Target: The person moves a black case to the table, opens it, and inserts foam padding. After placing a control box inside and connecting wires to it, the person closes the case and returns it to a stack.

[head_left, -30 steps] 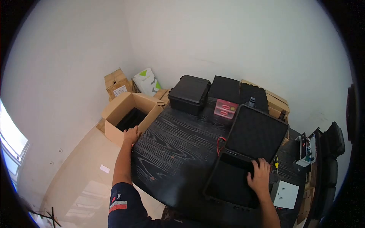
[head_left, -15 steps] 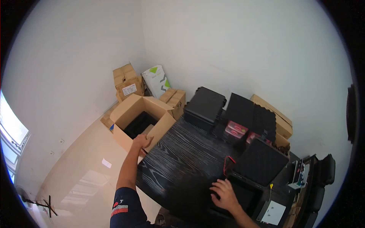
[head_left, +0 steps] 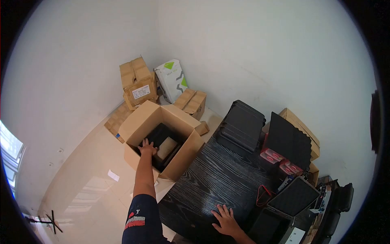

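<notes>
My left hand reaches into an open cardboard box, its fingers spread over the black contents. Beside my fingers, a brown cardboard-like piece lies on top of the dark things in the box. My right hand is open, fingers apart, by the near part of the black wood-grain table. To its right is an open black case with a foam-lined lid, and a red cable lies close by.
A closed black hard case stands at the table's far edge. Right of it are a black foam sheet and red-and-clear packs. Taped cartons and a white-green box are in the corner. A white device sits near right.
My left hand has left the cardboard box's near edge and moved inside it. My right hand has moved left, away from the open case. The view has shifted.
</notes>
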A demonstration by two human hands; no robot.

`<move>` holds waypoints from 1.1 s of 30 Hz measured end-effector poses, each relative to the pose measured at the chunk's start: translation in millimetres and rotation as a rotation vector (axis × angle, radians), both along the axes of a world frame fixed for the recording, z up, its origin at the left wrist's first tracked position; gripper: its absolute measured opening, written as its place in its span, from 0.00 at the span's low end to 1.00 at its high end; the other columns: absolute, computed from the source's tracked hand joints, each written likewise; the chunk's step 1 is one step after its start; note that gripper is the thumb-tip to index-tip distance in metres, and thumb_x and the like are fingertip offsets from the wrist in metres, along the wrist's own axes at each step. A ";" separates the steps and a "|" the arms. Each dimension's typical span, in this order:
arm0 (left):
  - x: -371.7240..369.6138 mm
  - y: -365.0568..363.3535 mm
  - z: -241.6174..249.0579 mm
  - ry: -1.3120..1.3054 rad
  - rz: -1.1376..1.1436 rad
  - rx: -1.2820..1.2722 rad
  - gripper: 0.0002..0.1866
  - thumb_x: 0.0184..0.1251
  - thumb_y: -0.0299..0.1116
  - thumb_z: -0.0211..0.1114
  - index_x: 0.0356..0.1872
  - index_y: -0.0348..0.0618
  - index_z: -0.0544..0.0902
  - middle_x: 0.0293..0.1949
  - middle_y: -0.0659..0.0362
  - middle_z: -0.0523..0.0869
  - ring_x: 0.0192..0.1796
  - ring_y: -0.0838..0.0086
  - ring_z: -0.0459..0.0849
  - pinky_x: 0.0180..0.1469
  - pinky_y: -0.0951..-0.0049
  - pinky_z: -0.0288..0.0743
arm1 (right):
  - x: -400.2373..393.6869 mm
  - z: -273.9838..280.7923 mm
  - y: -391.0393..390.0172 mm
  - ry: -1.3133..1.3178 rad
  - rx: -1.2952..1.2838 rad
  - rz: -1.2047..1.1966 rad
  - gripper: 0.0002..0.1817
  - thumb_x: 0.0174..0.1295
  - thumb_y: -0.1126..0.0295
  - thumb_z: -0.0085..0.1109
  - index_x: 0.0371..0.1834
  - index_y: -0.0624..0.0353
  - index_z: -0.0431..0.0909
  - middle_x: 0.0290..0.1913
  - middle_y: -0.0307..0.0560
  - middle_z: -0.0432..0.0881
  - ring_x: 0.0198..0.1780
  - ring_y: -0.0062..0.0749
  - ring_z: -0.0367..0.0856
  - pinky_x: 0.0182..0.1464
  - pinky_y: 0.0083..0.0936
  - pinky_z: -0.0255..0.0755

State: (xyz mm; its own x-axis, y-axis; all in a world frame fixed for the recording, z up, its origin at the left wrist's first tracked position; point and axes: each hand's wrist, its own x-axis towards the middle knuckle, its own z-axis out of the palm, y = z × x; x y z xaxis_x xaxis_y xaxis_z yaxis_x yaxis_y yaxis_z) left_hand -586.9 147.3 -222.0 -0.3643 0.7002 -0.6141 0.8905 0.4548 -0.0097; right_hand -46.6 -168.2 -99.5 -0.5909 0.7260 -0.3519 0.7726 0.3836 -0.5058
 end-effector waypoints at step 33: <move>320.7 -266.4 438.7 0.294 -0.706 1.455 0.24 0.68 0.36 0.68 0.62 0.37 0.78 0.78 0.43 0.72 0.83 0.44 0.65 0.82 0.18 0.31 | 156.3 174.5 -57.7 0.695 0.396 -0.381 0.45 0.74 0.61 0.68 0.88 0.61 0.55 0.89 0.65 0.52 0.86 0.61 0.59 0.83 0.53 0.57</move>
